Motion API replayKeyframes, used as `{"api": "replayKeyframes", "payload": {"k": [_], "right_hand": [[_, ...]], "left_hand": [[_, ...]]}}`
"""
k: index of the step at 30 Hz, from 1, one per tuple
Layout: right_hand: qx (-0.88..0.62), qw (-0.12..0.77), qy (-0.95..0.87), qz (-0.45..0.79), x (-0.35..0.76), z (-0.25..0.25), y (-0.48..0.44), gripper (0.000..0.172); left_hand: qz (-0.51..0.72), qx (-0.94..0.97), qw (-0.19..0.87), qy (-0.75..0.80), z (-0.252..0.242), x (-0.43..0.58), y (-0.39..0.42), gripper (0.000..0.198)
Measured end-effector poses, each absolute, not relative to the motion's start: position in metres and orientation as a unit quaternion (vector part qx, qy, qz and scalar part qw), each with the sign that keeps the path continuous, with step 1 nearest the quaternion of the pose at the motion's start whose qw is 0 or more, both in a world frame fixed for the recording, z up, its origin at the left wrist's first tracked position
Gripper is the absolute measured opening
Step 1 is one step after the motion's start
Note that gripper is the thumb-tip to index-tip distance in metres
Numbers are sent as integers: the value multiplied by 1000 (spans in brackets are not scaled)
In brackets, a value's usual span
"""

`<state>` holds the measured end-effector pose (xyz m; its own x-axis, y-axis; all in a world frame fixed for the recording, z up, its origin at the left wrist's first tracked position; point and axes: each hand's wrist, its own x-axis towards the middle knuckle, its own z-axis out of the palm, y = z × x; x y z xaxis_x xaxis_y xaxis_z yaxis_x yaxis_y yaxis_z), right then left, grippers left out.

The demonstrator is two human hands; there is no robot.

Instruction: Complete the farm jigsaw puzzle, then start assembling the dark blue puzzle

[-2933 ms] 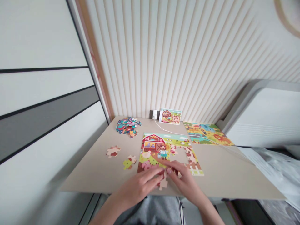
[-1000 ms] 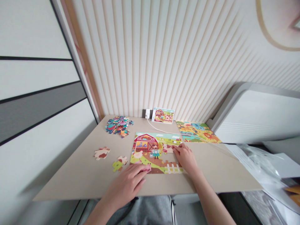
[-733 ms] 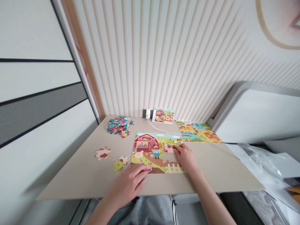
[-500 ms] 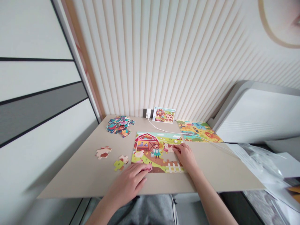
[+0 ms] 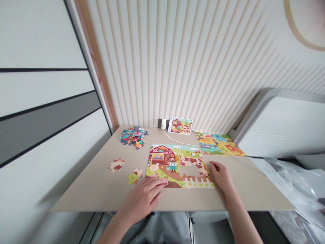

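Observation:
A farm jigsaw puzzle (image 5: 162, 171) lies on the table, with a red barn, a farmer and a spotted cow. Below the cow's body a gap shows the bare tabletop. My left hand (image 5: 146, 193) rests flat, its fingers stretched over the puzzle's lower left edge. Just off the right edge, my right hand (image 5: 222, 176) lies on the table, fingers loosely bent and apart; I see nothing in them. Left of the puzzle are a brown-and-cream puzzle piece (image 5: 116, 165) and, nearer, a yellow-green puzzle piece (image 5: 132, 178) touching a cow-patterned puzzle piece (image 5: 138, 172).
A pile of colourful puzzle pieces (image 5: 133, 136) sits at the back left. A picture card (image 5: 180, 125) of the farm leans against the wall beside a white charger (image 5: 164, 123). Its cable (image 5: 177, 141) crosses a second, animal puzzle (image 5: 220, 144). Clear plastic (image 5: 291, 179) lies at right.
My right hand has left the cow's area and moved right, off the puzzle, uncovering the cow and the gap. My left hand stays on the lower left edge. The view has shifted slightly.

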<state>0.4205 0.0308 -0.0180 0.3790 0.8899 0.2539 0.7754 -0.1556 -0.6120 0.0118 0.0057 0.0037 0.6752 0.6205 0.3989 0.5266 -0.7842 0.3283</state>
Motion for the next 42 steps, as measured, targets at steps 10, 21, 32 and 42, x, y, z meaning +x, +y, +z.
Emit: {"api": "replayKeyframes", "payload": {"k": [10,21,32,42], "right_hand": [[-755,311,-573,67,416,-27,20,47],[-733,289,-614,45,421,-33,20,39],[-726,274,-629,38,424,-34,20,37],[-732,267,-626,27,426,-36,20,36]], "left_hand": [[264,913,79,301,6,14,5,43],[214,929,34,300,5,5,-5,34],[256,852,-78,449,-16,-72,17,41],[261,816,-17,515,-31,-88,24,62]]}}
